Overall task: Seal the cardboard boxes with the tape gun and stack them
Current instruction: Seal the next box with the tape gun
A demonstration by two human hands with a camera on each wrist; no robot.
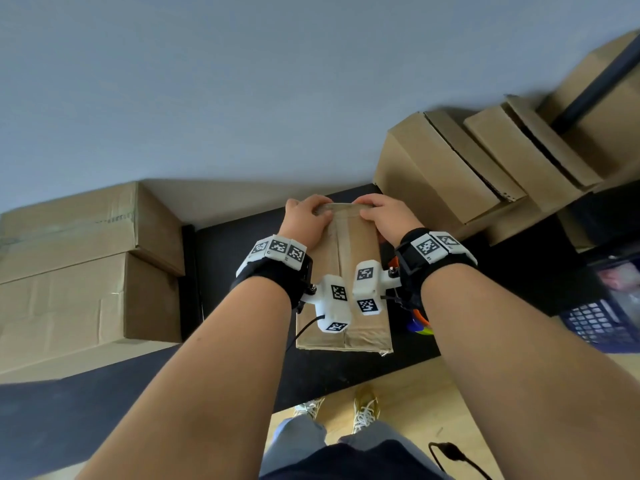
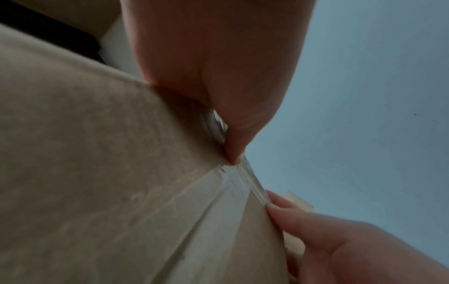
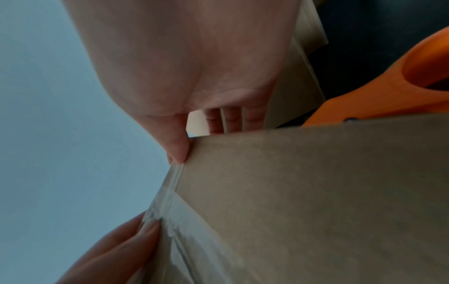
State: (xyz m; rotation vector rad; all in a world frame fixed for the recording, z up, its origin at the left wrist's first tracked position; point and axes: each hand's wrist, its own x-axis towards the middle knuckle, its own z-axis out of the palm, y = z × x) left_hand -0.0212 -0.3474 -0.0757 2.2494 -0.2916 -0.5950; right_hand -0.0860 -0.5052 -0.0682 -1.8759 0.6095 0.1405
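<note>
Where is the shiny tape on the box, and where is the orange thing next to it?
tape (image 1: 344,244): head view, on the clear strip running down the middle seam of the box top.
orange thing (image 3: 379,84): right wrist view, on its smooth orange body beside the box; what it is cannot be told.

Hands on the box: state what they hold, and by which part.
Both the left hand and right hand grip the taped box at its far top edge.

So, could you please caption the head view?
Both hands, left and right, press clear tape over the box's far edge.
</note>
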